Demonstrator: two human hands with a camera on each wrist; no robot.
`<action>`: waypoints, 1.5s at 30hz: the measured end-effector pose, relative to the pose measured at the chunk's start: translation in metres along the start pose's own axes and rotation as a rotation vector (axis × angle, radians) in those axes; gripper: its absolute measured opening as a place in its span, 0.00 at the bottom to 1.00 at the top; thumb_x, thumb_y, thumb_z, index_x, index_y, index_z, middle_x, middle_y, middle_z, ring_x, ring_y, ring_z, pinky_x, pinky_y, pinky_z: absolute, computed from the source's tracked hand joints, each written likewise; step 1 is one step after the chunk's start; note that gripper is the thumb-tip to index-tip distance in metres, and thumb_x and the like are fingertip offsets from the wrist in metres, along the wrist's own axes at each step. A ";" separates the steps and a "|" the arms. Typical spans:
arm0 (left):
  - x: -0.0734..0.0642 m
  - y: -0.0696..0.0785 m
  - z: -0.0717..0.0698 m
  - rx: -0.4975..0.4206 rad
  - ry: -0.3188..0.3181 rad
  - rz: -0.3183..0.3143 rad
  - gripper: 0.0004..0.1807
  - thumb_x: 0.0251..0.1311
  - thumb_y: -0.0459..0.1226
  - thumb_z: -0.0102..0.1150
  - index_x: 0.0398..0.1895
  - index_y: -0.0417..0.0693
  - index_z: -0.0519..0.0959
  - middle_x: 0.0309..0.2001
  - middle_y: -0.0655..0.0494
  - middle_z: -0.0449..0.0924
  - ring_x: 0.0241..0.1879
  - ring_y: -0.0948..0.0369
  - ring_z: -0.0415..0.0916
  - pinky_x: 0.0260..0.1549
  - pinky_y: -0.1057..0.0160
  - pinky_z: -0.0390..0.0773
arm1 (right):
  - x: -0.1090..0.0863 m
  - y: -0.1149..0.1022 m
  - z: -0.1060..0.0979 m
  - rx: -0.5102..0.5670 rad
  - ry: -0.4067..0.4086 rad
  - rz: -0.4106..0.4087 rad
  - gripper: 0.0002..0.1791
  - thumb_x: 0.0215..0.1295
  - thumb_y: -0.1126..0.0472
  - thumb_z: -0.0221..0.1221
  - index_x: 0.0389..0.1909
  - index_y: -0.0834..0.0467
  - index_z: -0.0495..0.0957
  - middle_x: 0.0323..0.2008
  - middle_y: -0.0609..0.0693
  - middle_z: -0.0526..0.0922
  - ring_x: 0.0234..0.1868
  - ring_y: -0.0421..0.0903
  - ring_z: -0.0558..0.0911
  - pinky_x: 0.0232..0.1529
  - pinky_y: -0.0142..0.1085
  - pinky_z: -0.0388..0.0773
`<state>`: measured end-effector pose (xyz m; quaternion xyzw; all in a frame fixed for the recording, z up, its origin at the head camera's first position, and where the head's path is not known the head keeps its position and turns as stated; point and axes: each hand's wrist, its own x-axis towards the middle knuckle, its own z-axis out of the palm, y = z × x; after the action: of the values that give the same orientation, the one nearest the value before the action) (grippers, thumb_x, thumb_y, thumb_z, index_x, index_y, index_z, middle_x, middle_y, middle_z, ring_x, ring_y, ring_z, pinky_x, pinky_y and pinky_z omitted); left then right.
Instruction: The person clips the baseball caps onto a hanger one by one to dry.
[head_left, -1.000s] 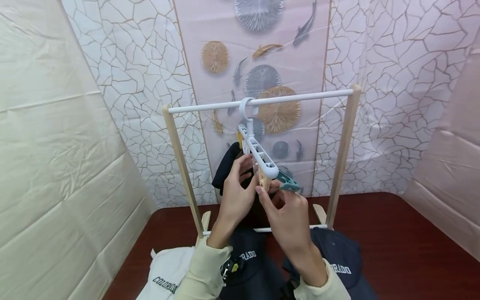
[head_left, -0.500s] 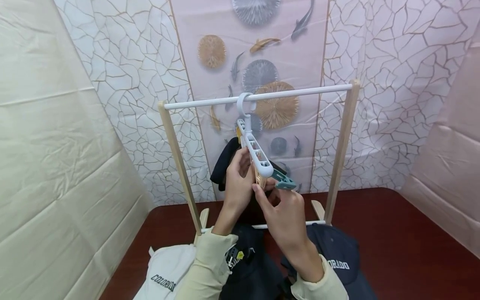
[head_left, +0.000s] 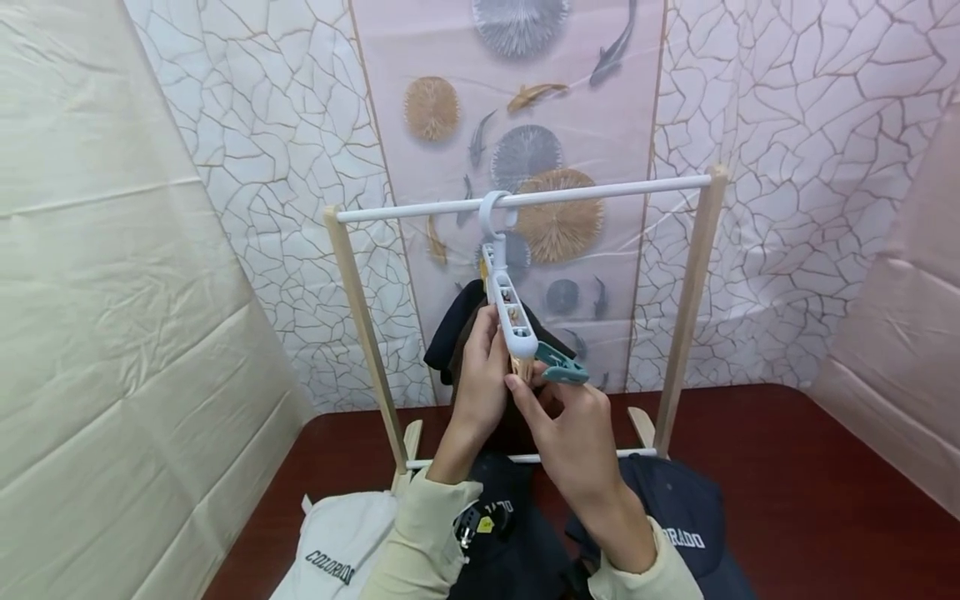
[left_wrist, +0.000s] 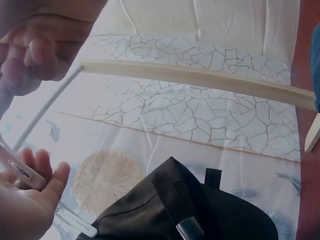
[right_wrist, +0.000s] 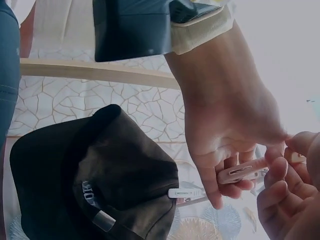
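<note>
A dark red-brown surface (head_left: 772,492) with rounded far corners, seen from the wearer's head. Upon it stands a rack of pale wooden uprights (head_left: 687,325), joined by a white upper rod (head_left: 630,188) and a white lower rod (head_left: 525,458) near the surface; its wooden feet (head_left: 642,427) rest on the surface. Behind, the wall is covered with white cloth (head_left: 285,250) in a gold crackle pattern, broken by a pink central panel (head_left: 600,25) printed with fish and grey and gold discs. Creased drapes close the sides, the left drape (head_left: 112,317) cream and the right drape (head_left: 892,308) pinkish.

A white hanger (head_left: 517,321) is hooked over the upper rod, its near end toward the wearer. From it hangs a dark cap (right_wrist: 130,165), a pale clip (right_wrist: 185,193) gripping its edge. The left hand (head_left: 480,387), beside the hanger, holds a pale pink clip (right_wrist: 240,172) in its fingers. The right hand (head_left: 577,433) pinches a beige clip (head_left: 522,367) under the hanger's near end; a teal clip (head_left: 562,365) juts out just to the right.

Along the near part of the surface lie a white cap (head_left: 341,537) lettered "COLORADO", a middle cap (head_left: 517,554), dark and partly covered by the left sleeve (head_left: 423,537), and a navy cap (head_left: 675,508) at right, its lettering partly hidden.
</note>
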<state>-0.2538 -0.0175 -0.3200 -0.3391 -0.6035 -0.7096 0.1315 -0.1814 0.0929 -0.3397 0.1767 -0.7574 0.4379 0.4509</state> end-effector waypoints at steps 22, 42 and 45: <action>-0.006 -0.005 -0.004 -0.213 0.042 0.085 0.24 0.81 0.47 0.52 0.61 0.34 0.67 0.49 0.60 0.70 0.45 0.68 0.68 0.41 0.70 0.77 | 0.018 0.016 -0.044 -0.235 -0.533 0.221 0.08 0.76 0.50 0.64 0.44 0.48 0.86 0.28 0.40 0.83 0.27 0.39 0.76 0.31 0.39 0.73; -0.002 0.015 -0.002 -0.454 0.052 -0.046 0.30 0.59 0.62 0.68 0.46 0.48 0.74 0.34 0.61 0.67 0.32 0.69 0.63 0.35 0.74 0.76 | 0.028 0.093 -0.085 -0.351 -0.906 0.416 0.18 0.77 0.55 0.62 0.58 0.64 0.79 0.48 0.57 0.85 0.47 0.53 0.84 0.45 0.51 0.81; -0.001 0.017 -0.002 -0.467 0.053 -0.065 0.34 0.53 0.66 0.69 0.44 0.49 0.73 0.32 0.61 0.67 0.30 0.70 0.63 0.35 0.74 0.75 | 0.027 0.106 -0.084 -0.374 -0.933 0.407 0.20 0.77 0.58 0.62 0.59 0.69 0.78 0.51 0.63 0.84 0.53 0.59 0.83 0.52 0.56 0.80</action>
<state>-0.2438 -0.0233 -0.3076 -0.3220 -0.4302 -0.8423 0.0422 -0.2217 0.2240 -0.3533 0.1187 -0.9611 0.2492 -0.0035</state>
